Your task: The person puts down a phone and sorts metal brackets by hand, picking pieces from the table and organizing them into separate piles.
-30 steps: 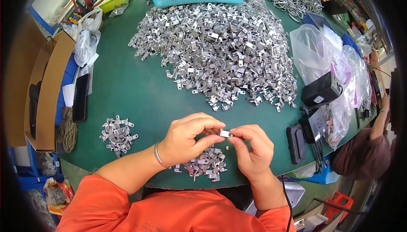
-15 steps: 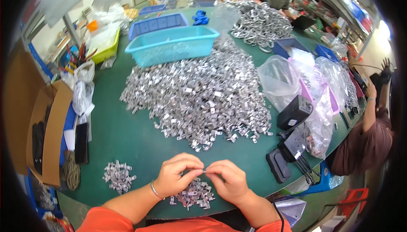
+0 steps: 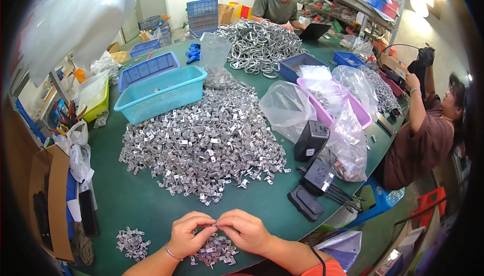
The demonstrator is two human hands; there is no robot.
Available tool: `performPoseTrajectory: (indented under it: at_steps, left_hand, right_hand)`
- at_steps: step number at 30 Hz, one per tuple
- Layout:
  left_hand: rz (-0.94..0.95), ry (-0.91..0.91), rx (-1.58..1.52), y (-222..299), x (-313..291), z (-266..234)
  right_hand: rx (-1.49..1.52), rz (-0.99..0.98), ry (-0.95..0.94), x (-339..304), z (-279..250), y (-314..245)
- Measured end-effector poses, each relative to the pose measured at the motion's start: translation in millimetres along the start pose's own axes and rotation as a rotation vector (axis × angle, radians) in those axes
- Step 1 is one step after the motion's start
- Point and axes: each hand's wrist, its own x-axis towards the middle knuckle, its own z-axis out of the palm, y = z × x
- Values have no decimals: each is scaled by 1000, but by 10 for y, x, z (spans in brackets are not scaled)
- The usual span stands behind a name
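My left hand [image 3: 186,235] and my right hand [image 3: 246,231] meet fingertip to fingertip near the front of the green table. Pinched between both is a small metal bracket [image 3: 215,225], mostly covered by the fingers. Just below them lies a small pile of metal brackets [image 3: 217,252], partly hidden by my hands. To the left sits another small pile of brackets [image 3: 132,243]. Beyond my hands spreads a large heap of the same silvery bent brackets [image 3: 206,145].
A turquoise basket [image 3: 161,96] rests against the heap's far left side. Black power adapters [image 3: 318,176] and clear plastic bags [image 3: 287,109] lie to the right. Metal rings [image 3: 262,46] are piled at the back. One person [image 3: 276,7] sits there; another [image 3: 421,132] works at right.
The view has shifted and tilted, so the table's things appear further left and lower. My hands still pinch together at the fingertips. The person at right now shows more fully.
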Motion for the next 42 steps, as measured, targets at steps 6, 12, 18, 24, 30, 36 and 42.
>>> performPoseTrajectory:
  at_steps: [6,12,18,24,30,36,42]
  left_hand:
    - [130,47,64,-72,-21,-15]
    - [95,73,-17,-52,-4,33]
    - [80,41,55,18,-1,-5]
    - [104,64,41,-38,-21,8]
    - [83,47,12,-50,-40,-1]
    - [134,90,57,-63,-7,19]
    - [-20,142,-171,-69,-65,67]
  right_hand:
    - [11,95,-11,25,30,-46]
    - [-37,62,-20,-14,25,14]
    - [-42,36,-22,16,37,-3]
    - [-27,70,-23,-6,33,-29]
    - [-36,42,-12,0,29,-22]
    - [-20,71,-16,13,25,-33]
    - [-44,41,-12,21,5,-34]
